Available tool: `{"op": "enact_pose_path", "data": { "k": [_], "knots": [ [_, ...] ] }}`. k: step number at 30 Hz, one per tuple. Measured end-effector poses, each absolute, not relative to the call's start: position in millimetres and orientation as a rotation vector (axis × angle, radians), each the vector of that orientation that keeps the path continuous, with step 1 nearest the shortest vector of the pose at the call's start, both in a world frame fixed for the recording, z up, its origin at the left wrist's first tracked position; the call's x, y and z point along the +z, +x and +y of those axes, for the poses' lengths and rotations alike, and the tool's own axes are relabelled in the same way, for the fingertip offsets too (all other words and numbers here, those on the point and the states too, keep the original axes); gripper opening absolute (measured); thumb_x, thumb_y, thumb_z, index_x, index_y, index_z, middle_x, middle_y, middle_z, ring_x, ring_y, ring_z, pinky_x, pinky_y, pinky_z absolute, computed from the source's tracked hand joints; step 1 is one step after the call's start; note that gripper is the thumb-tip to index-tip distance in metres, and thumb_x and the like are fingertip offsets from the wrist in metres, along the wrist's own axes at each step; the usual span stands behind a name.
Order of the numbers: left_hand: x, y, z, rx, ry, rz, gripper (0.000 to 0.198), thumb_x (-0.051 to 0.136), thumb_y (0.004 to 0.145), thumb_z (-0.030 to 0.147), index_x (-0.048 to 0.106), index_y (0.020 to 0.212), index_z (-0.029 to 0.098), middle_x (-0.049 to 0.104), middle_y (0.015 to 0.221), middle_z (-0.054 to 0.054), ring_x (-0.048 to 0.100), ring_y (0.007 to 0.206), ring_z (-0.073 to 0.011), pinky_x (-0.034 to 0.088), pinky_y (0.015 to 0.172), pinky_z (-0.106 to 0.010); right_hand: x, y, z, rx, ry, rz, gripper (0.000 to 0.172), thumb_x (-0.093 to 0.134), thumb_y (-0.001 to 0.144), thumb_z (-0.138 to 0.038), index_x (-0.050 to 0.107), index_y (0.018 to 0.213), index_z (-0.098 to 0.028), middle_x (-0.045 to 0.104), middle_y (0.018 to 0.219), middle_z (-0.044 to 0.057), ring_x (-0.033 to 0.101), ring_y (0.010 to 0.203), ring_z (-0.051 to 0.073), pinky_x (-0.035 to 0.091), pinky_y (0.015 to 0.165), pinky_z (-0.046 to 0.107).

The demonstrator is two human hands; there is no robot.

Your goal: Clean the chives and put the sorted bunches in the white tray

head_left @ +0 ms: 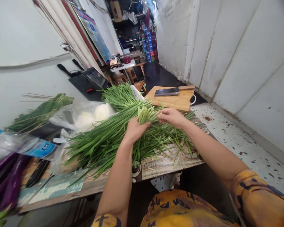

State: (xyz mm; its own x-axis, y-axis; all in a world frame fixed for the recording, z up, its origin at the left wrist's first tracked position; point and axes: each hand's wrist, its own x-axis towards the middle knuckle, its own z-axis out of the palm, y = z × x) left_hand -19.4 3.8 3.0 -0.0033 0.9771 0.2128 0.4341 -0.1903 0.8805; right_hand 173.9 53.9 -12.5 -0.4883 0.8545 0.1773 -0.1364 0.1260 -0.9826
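Item under inspection: chives (104, 140), a large loose sheaf lying across the wooden worktop (165, 164), leaf tips to the person's left and pale cut ends to the right, just short of the cutting board (177, 101).

Left hand (133, 129): fingers (143, 126) clenched round a bundle of the stalks just below the cut ends, which stand up above the fist. The bundle is raised slightly off the sheaf.

Right hand (171, 117): fingertips laid against the same cut ends from the far side. Whether they pinch a stalk or only rest on the ends cannot be told.

Handling, as judged: light; soft and limp along the leaf, firmer at the pale base. The stalks slide against one another, so a slack hold would likely let some slip out, while a hard squeeze would likely bruise or crease them. The soundest hold appears to be the firm base end, encircled with the whole hand as the left now has it; the leaf end would droop if lifted alone.

Surroundings: a cleaver (167, 92) lies flat on the cutting board, well apart from both hands; a plastic bag (82, 116) with pale contents sits behind the sheaf; a second bundle of greens (42, 110) lies by the wall; aubergines (9, 186) and a black-handled knife (36, 173) occupy the left end of the worktop.
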Motion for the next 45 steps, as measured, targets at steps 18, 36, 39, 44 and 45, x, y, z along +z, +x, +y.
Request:
{"op": "enact_pose_path", "data": {
  "k": [18, 36, 39, 44, 45],
  "knots": [
    [7, -18, 1, 1.171, 1.43, 1.451, 0.022, 0.075, 0.062, 0.032, 0.071, 0.072, 0.013, 0.071, 0.069, -0.007, 0.066, 0.064, -0.0225, 0.055, 0.07, -0.037, -3, 178, 47, 1.345, -0.707, -1.696, 0.023, 0.073, 0.071, -0.039, 0.067, 0.074, -0.016, 0.064, 0.062, -0.001, 0.058, 0.053, 0.01, 0.049, 0.053, 0.024],
    [6, -26, 4, 1.156, 1.567, 1.61, 0.022, 0.074, 0.061, 0.03, 0.071, 0.075, 0.014, 0.072, 0.072, -0.004, 0.067, 0.069, -0.0215, 0.054, 0.074, -0.034, -7, 203, 69, 1.206, -1.005, -1.411, 0.043, 0.07, 0.071, -0.056, 0.064, 0.066, -0.014, 0.059, 0.051, 0.001, 0.05, 0.043, 0.009, 0.037, 0.042, 0.022],
    [4, -21, 5, 1.181, 1.669, 1.613, 0.027, 0.073, 0.062, 0.026, 0.073, 0.087, 0.014, 0.075, 0.084, -0.004, 0.068, 0.078, -0.0217, 0.054, 0.081, -0.033, -9, 190, 59, 0.951, -0.912, -1.775, 0.035, 0.075, 0.07, -0.046, 0.071, 0.084, -0.014, 0.067, 0.068, 0.004, 0.058, 0.059, 0.013, 0.046, 0.056, 0.025],
    [0, -17, 5, 1.104, 1.811, 1.579, 0.025, 0.069, 0.066, 0.024, 0.073, 0.088, 0.014, 0.075, 0.083, -0.004, 0.067, 0.076, -0.0202, 0.053, 0.075, -0.029, -15, 168, 51, 0.975, -0.802, -1.893, 0.032, 0.077, 0.066, -0.038, 0.071, 0.088, -0.015, 0.071, 0.084, 0.005, 0.062, 0.069, 0.016, 0.049, 0.064, 0.028],
    [0, -17, 4, 1.092, 1.816, 1.574, 0.024, 0.068, 0.066, 0.024, 0.073, 0.087, 0.013, 0.074, 0.082, -0.004, 0.067, 0.075, -0.0198, 0.052, 0.073, -0.028, -16, 166, 50, 1.051, -0.802, -1.865, 0.031, 0.077, 0.066, -0.038, 0.072, 0.086, -0.015, 0.071, 0.081, 0.004, 0.062, 0.069, 0.016, 0.049, 0.064, 0.028]
  ]
}}
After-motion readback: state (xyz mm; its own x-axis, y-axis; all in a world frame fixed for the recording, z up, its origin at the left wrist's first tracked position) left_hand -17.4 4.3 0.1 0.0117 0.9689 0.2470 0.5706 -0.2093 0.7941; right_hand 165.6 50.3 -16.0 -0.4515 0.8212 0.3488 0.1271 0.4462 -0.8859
